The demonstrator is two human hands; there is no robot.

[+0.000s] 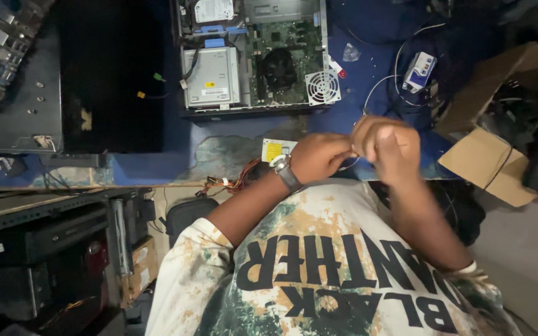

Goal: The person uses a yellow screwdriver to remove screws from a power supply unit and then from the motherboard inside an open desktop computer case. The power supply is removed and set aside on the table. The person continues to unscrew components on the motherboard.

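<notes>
My left hand point(319, 157) and right hand point(388, 146) meet, fingers curled shut, pinching a thin white wire point(372, 90); I cannot tell how firmly. The open computer case point(253, 59) sits at eleven o'clock from them on the blue table point(157, 168).

Both hands, left hand point(319, 155) and right hand point(388, 144), are held together above the blue table point(157, 168), near an opened computer case point(253, 56).

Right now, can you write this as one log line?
left hand: meets right | right hand: fist, maybe thin wire | computer: open
</notes>
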